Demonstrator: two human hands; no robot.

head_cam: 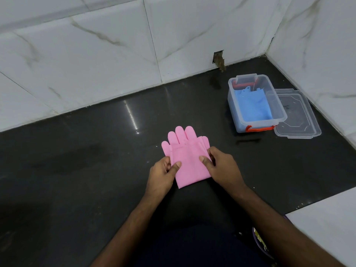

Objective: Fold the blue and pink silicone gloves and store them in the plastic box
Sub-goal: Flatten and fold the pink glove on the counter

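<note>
Inside the open plastic box (234, 105) lies the folded blue glove (252, 106).

No readable text, label, brand, number or sign showed anywhere in the view. The clear lid (297, 114) lying beside the plastic box (256, 105) carried a small dark mark near its upper middle, but it was too small and blurred to make out as letters or figures. The box itself, the pink gloves (187, 157) and the blue gloves (254, 106) bore no print that could be read.
</note>
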